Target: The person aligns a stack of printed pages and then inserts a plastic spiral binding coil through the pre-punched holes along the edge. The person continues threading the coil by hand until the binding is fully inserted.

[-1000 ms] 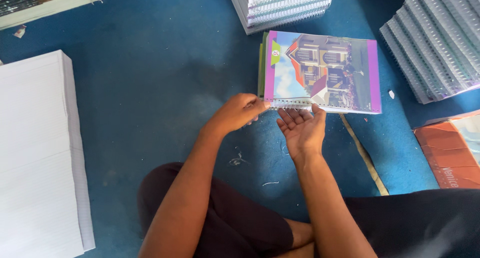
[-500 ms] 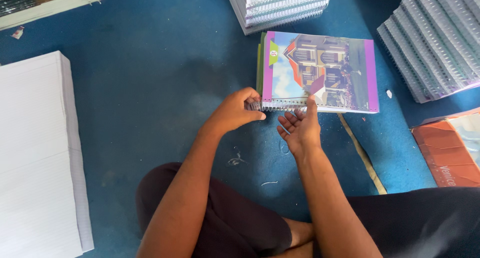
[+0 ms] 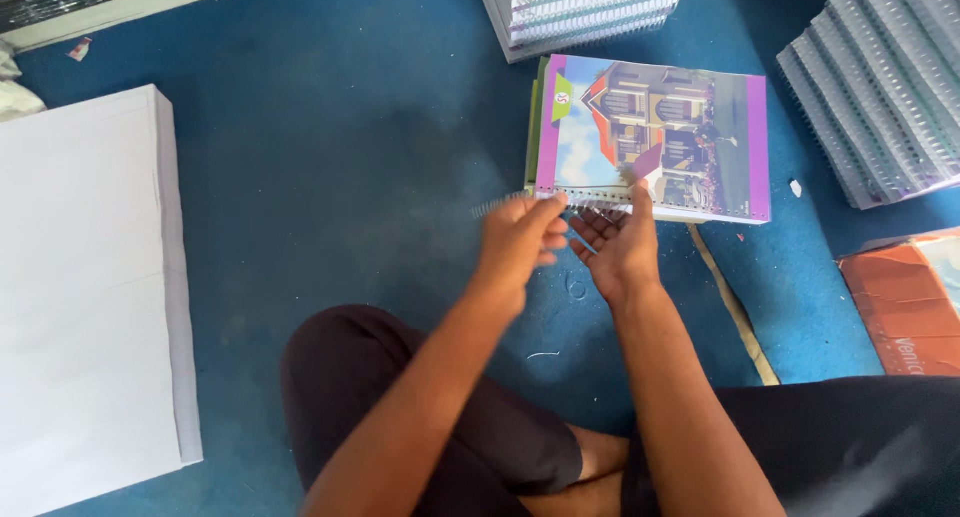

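Notebook (image 3: 655, 137), house-picture cover, purple edges: flat on the blue floor (image 3: 330, 177) before the seated person. Wire spiral (image 3: 500, 205): juts left from its near edge, blurred. Left hand (image 3: 520, 239): seemingly pinched shut on the spiral. Right hand (image 3: 620, 245): open, thumb on cover. White sheet stack (image 3: 80, 277): far left.

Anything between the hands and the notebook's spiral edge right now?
Nothing visible. The left hand pinches the wire spiral where it sticks out past the notebook, and the right hand has its fingertips on the binding edge. The blue floor around them shows only small scraps.
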A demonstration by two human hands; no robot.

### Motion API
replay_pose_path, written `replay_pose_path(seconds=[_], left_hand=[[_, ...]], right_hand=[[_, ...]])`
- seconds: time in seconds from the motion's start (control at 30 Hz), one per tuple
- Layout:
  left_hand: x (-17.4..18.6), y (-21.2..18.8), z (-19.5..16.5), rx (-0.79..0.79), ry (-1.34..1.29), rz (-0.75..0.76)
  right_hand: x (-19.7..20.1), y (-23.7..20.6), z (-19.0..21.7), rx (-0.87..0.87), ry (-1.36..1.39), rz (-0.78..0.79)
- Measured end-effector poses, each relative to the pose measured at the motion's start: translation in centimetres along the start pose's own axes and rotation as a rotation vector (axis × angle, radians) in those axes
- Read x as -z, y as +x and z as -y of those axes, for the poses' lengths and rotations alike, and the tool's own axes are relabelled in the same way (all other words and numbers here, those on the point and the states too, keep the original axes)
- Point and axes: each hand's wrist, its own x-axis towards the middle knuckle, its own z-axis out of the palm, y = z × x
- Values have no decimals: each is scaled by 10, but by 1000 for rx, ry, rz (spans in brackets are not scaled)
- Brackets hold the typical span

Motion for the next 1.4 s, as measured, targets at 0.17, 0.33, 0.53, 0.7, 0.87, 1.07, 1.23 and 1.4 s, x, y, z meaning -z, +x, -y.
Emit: replay_pose_path(seconds=[0.17,0.33,0.53,0.7,0.87,1.07,1.23,1.4], left_hand=[[-23,33,43,353,-418,-176],[-29,63,59,69,-724,-196],[-31,52,52,5,-685,-250],[-39,39,39,46,-531,-329],[-40,36,33,134,-543,-315],[-37,42,45,0,-703,-213],[-40,42,52,-104,-700,-220],[-45,36,44,-55,-470,-381]], right_hand=[[11,-10,2,50,213,85],[10,-16,-1,58,248,115],[3,-16,-18,114,355,201],[5,-9,-24,184,405,207],[8,-4,-21,138,390,78],[1,0,-12,-8,219,-61],[1,0,-7,-72,192,-121],[13,2,-10,53,319,130]])
